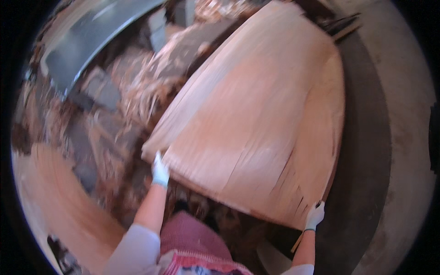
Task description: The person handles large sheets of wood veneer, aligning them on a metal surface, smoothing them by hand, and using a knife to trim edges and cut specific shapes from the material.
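A large sheet of wood veneer [247,133] stretches away in front of me, pale tan with several splits near its close right corner. More layers show along its left edge, so it seems to lie on others. My left hand [160,170], in a white glove, is closed on the near left corner, fingers hidden beneath. At the near right corner my right hand [315,215], gloved too, grips the edge. A thin yellowish stick [297,242] shows beside my right wrist; I cannot tell whether that hand holds it.
Torn veneer scraps [146,98] litter the floor on the left. A grey metal panel [96,46] stands at the far left, with grey blocks [158,30] nearby. Another veneer piece [68,201] lies at lower left. Dark flooring [366,137] borders the right side.
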A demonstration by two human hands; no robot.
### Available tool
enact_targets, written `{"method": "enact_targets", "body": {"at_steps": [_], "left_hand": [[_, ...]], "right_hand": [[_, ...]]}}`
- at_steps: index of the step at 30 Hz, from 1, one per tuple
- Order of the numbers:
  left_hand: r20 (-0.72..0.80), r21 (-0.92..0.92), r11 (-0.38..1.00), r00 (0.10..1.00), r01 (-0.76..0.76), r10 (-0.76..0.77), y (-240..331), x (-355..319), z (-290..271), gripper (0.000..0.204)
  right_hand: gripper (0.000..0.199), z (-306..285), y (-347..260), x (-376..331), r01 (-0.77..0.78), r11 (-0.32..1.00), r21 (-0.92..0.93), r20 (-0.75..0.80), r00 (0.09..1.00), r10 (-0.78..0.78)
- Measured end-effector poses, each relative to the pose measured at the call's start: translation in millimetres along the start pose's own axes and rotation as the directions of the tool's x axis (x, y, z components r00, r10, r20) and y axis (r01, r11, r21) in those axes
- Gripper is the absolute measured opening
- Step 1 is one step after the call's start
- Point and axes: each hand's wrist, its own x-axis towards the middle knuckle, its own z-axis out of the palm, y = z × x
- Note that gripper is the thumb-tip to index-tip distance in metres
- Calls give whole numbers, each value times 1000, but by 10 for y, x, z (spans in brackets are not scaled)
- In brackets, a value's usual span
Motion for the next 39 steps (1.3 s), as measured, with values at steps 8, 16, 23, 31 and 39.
{"method": "enact_targets", "body": {"at_steps": [8,16,23,31,39], "left_hand": [[-180,475,875,963,-95,202,-503,130,-90,29],[-148,673,648,793,-358,592,-404,109,-224,44],[-122,600,687,801,-411,586,-412,265,-300,39],[-325,467,881,911,-80,255,-375,299,-451,20],[-340,582,809,880,-81,333,-432,191,-324,20]], "right_hand": [[39,42,-33,82,-1,991,-134,101,995,15],[41,208,19,-205,-7,993,-116,73,997,16],[43,272,107,-153,-13,991,-135,49,999,19],[40,331,84,37,-50,964,-261,184,978,101],[51,543,601,159,-67,903,-425,360,902,237]]}}
